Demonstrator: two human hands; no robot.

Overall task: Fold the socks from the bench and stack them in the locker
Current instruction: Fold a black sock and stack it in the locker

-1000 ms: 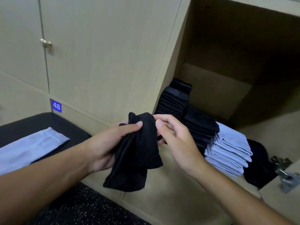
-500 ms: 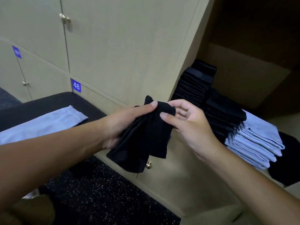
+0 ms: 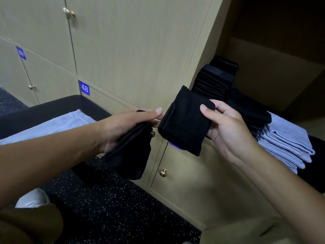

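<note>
My right hand (image 3: 226, 131) pinches a folded black sock (image 3: 184, 124) between thumb and fingers, in front of the open locker (image 3: 274, 76). My left hand (image 3: 126, 125) grips a second black sock (image 3: 130, 155) that hangs down limp. The two socks are apart, with my left fingertips near the folded one's edge. Inside the locker stand stacks of folded black socks (image 3: 214, 80) and a stack of folded light blue socks (image 3: 284, 145). A light blue sock (image 3: 52, 125) lies flat on the dark bench (image 3: 52, 106) at the left.
Closed wooden locker doors with brass knobs (image 3: 163, 172) and blue number tags (image 3: 84, 88) fill the wall. The floor (image 3: 114, 208) is dark and speckled. A white shoe (image 3: 33, 198) shows at lower left.
The black socks, held together before, are now separated: my right hand carries the folded one to the right and my left keeps the limp one lower. The view has shifted left and down.
</note>
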